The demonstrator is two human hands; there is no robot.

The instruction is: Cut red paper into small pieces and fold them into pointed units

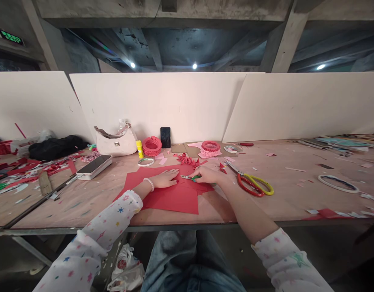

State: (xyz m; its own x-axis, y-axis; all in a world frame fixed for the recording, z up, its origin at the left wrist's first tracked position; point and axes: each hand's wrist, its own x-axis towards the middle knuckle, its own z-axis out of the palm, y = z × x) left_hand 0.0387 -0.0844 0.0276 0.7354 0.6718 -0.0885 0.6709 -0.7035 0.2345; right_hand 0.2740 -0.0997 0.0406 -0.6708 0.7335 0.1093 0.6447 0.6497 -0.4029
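Left hand first: through my remote head view, at the centre of the frame, it lies flat with fingers stretched out on overlapping sheets of red paper. Just right of it, the right hand pinches a small green-handled tool, metal tip pointing left over the paper. I see folded red pieces clustered just above, and larger red-and-yellow-handled scissors right of centre on the surface.

Pale flat upright panels across mid-frame; above, grey concrete beams and small round white lamps; green-lit rectangular sign, upper left
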